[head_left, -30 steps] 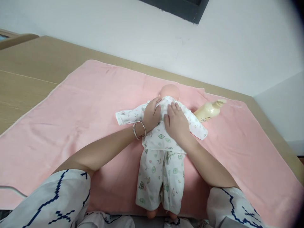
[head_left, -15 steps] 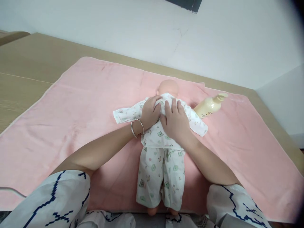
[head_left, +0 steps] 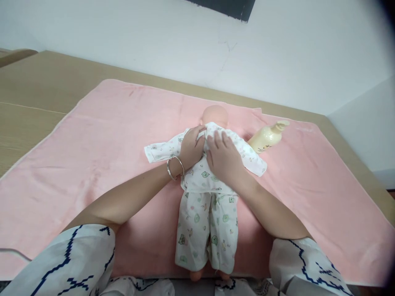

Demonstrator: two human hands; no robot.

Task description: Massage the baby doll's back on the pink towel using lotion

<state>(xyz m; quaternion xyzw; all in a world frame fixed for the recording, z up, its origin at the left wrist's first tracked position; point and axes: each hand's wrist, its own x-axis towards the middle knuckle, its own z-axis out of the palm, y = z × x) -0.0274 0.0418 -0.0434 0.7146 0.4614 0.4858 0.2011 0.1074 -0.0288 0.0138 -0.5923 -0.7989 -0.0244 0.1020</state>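
A baby doll [head_left: 205,174] in a white printed top and trousers lies stretched out, its bare head away from me and its feet at the near edge. My left hand [head_left: 191,146], with a silver bangle at the wrist, rests on the left side of the doll's upper body, holding nothing. On the right side, my right hand [head_left: 224,158] lies flat with its fingers stretched toward the doll's head. A cream pump bottle [head_left: 265,138] leans over beside the doll's right-hand sleeve, its pump pointing up and to the right.
A pink blanket [head_left: 129,123] spreads under the doll over a wooden table [head_left: 37,82]. Behind the table rises a white wall [head_left: 138,37] with a dark panel [head_left: 231,7]. A thin cable [head_left: 15,251] lies at the lower left.
The view has tilted and shifted slightly. My right hand's fingers have moved a little to the left on the doll's upper body; my left hand stays in place.
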